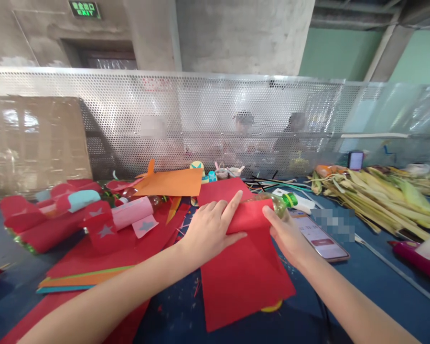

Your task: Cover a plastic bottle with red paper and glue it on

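A clear green plastic bottle [280, 206] with a green cap lies on its side, its neck toward the right. Red paper [251, 216] is bent around its body, and the rest of the sheet spreads flat toward me on the table. My left hand [213, 224] presses on the left part of the wrapped paper, index finger over the top and thumb low along the near side. My right hand [284, 231] grips the bottle near its neck, thumb on the paper's right edge; its other fingers are mostly hidden behind the bottle.
A phone [322, 236] lies right of my right hand, with corn husks [383, 196] beyond. At left are red paper-covered bottle models [53, 220], coloured paper strips [82, 279] and orange paper [168, 182]. A glue gun [417, 255] lies far right. A perforated metal screen [208, 119] stands behind.
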`<move>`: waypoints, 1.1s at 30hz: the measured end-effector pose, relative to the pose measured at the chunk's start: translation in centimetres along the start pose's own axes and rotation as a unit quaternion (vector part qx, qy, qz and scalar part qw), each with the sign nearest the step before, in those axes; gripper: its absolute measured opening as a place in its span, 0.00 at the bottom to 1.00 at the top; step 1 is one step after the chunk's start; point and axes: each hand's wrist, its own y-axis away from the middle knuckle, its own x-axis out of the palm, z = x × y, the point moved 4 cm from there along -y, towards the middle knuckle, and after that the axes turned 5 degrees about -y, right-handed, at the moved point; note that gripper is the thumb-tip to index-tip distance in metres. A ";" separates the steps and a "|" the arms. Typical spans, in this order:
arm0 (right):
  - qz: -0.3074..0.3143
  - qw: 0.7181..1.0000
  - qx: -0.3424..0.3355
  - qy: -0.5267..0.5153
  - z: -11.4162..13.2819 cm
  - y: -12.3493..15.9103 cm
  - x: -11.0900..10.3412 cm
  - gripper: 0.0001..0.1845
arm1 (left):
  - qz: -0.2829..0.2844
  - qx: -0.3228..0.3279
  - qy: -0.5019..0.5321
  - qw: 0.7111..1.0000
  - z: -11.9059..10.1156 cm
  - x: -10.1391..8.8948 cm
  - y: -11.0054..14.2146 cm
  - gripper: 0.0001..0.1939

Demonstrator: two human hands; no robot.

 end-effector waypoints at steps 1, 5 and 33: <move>0.015 1.000 0.008 -0.009 0.0 0.1 0.1 0.26 | 0.000 -0.007 0.018 1.000 0.3 0.1 -0.1 0.42; 0.063 0.998 0.011 0.020 0.5 0.1 0.5 0.26 | -0.009 -0.043 0.127 0.991 1.4 0.3 -0.5 0.40; -0.010 0.865 -0.222 0.449 3.7 0.7 -0.3 0.15 | 0.257 -0.181 0.744 0.590 0.5 1.6 0.3 0.44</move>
